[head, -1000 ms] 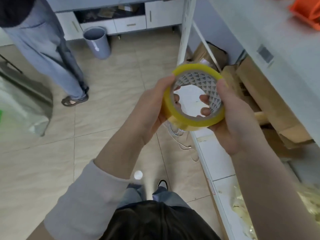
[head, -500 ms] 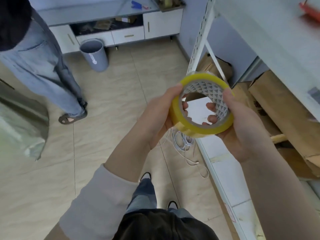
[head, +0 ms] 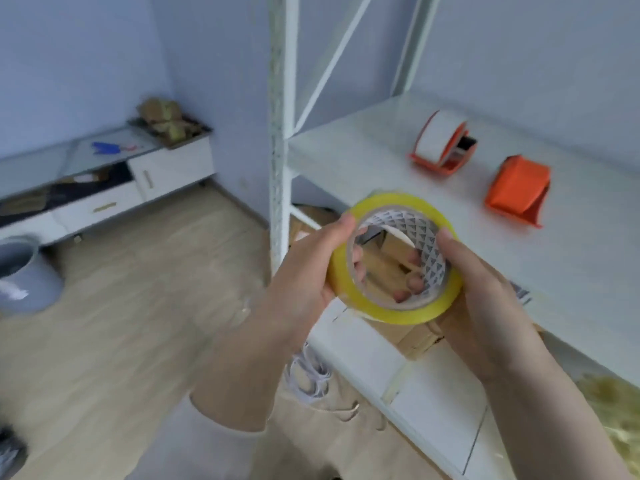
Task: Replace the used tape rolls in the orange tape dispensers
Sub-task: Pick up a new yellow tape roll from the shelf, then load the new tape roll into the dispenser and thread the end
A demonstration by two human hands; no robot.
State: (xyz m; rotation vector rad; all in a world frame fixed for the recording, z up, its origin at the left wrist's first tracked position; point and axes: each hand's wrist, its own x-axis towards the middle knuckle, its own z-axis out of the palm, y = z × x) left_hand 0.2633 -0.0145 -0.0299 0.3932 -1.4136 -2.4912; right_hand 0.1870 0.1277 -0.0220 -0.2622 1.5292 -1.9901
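Fresh tape roll held ready at frame center

Left hand and right hand grip the yellow tape roll, probably to load the orange dispensers upper right.

Looks like a small storeroom / packing room, prob. a back room of a home-run shop. Main clue: the white metal shelving rack w/ perforated uprights and cross-braces, industrial type, not home furniture. On its white shelf board sit two orange tape dispensers, packing gear. Under that board, cardboard boxes stacked in the rack's lower bay, plus yellowish crumpled material on the rack's lower level, far right. Left of the rack, against the pale blue wall: low white cabinet w/ drawers and clutter on top, more domestic. Grey bin further left of the rack on the beige tile floor. Loose white cord on the floor by the rack's foot.
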